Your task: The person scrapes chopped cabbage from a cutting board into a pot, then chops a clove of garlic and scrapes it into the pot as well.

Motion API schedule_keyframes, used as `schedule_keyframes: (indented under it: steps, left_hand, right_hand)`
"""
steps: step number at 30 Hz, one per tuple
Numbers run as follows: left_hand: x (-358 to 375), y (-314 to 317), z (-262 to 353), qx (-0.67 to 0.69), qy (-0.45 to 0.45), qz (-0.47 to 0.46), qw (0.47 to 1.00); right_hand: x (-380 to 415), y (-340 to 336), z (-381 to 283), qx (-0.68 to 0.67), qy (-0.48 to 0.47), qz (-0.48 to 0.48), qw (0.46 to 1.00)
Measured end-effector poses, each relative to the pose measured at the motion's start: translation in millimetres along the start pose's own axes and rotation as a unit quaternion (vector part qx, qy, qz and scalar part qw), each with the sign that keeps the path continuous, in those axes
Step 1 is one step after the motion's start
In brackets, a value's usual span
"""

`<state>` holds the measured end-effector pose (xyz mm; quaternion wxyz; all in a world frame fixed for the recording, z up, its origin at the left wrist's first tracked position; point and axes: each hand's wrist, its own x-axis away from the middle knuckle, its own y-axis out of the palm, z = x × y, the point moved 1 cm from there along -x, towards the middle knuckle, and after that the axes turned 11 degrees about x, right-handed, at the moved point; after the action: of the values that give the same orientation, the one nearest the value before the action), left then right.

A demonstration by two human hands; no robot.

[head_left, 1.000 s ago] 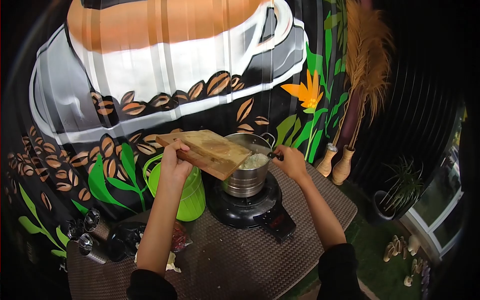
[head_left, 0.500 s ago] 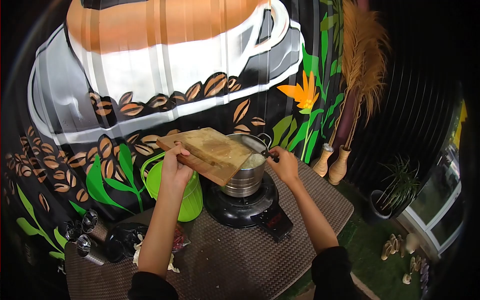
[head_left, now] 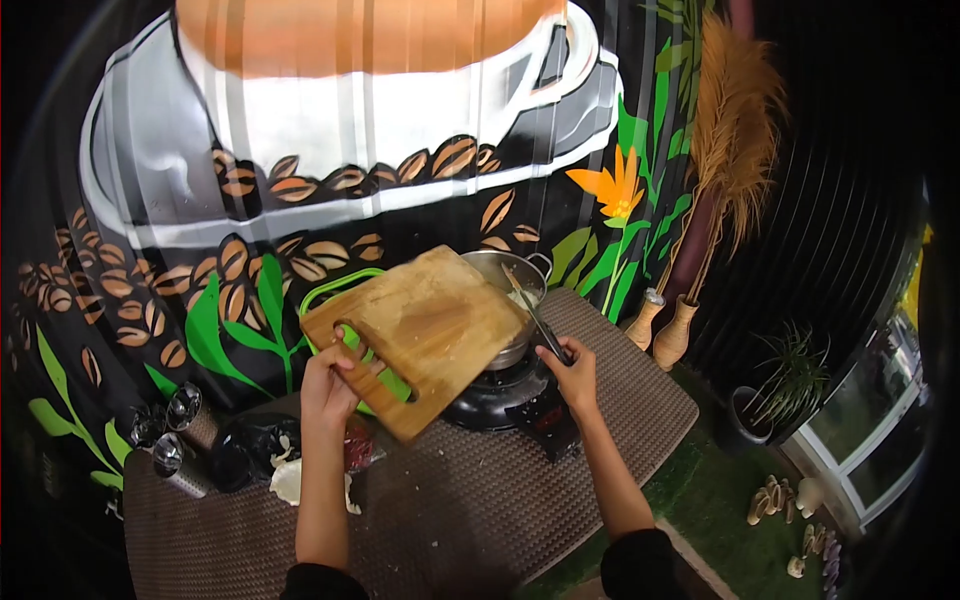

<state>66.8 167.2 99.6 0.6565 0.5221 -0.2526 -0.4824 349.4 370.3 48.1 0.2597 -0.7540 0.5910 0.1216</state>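
Note:
My left hand (head_left: pixel 332 385) grips a wooden cutting board (head_left: pixel 445 315) by its handle slot. The board is tilted, its far corner at the near-left rim of a metal pot (head_left: pixel 490 262). In my right hand (head_left: pixel 573 375) is a knife (head_left: pixel 546 335) with a dark handle, its blade pointing into the pot. Pale pieces (head_left: pixel 522 297) show inside the pot. The pot stands on a black electric cooker (head_left: pixel 485 408). Behind the board, a green bucket (head_left: pixel 345 283) is mostly hidden.
On the brown woven table (head_left: pixel 440 540), metal cups (head_left: pixel 178 465), a black bag (head_left: pixel 240 452), white scraps (head_left: pixel 287 482) and a red-filled plastic bag (head_left: pixel 360 448) lie at the left. Vases (head_left: pixel 674 335) with dried plumes stand beyond the right edge.
The board has turned so its top face and handle slot show more, and its near end has come lower. The knife has become more visible over the pot. The view has shifted slightly.

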Motion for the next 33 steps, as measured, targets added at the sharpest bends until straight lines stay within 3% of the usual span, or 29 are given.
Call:
schedule_keyframes:
  steps: [2, 4, 5, 6, 8, 10, 12, 15, 17, 18, 19, 21, 23, 28, 31, 33]
  left_hand:
    - [40, -16, 10, 0.000, -0.015, 0.016, 1.000]
    - [76, -29, 13, 0.023, -0.074, 0.013, 0.997]
    - [95, -34, 13, 0.037, -0.099, 0.004, 0.994]
    - [108, -42, 8, 0.029, -0.063, 0.052, 0.996]
    - [125, -98, 16, 0.007, -0.114, 0.035, 0.993]
    - [146, -124, 13, -0.002, -0.092, 0.125, 0.988]
    - [167, -153, 18, -0.002, -0.131, 0.150, 0.980]
    - [202, -184, 23, -0.032, -0.158, 0.191, 0.968]
    - [230, -210, 29, -0.019, -0.179, 0.168, 0.969]
    - [242, -217, 33, -0.005, -0.197, 0.144, 0.970]
    - [254, -218, 36, -0.019, -0.203, 0.191, 0.960]
    - [275, -231, 44, -0.007, -0.221, 0.193, 0.956]
    - [290, -270, 53, 0.004, -0.271, 0.170, 0.947]
    - [322, -296, 71, -0.070, -0.230, 0.209, 0.948]
    - [329, -300, 79, -0.074, -0.187, 0.263, 0.944]
    - [328, -305, 84, -0.199, -0.127, 0.255, 0.938]
  right_hand:
    - [36, 9, -11, 0.051, -0.006, 0.023, 0.998]
    - [73, 21, -16, -0.088, 0.096, -0.001, 0.991]
    - [89, 27, -10, -0.059, 0.092, -0.003, 0.994]
    - [104, 35, 0, -0.058, 0.096, -0.008, 0.994]
    - [135, 49, 15, 0.000, 0.039, 0.077, 0.996]
    - [175, 57, 20, -0.046, 0.078, 0.077, 0.993]
    - [213, 63, 21, -0.110, 0.232, -0.028, 0.966]
    - [266, 74, 24, -0.022, 0.289, -0.013, 0.957]
    - [296, 81, 11, 0.036, 0.321, 0.026, 0.946]
    - [310, 85, 9, 0.038, 0.323, 0.026, 0.945]
    - [326, 87, 9, 0.028, 0.336, 0.033, 0.941]
    - [356, 95, 8, 0.039, 0.350, 0.053, 0.935]
    - [383, 104, 3, 0.030, 0.363, 0.065, 0.929]
    - [444, 131, -13, 0.050, 0.334, 0.100, 0.936]
    - [469, 149, -18, 0.041, 0.371, 0.096, 0.923]
    - [478, 158, -20, 0.020, 0.380, 0.101, 0.919]
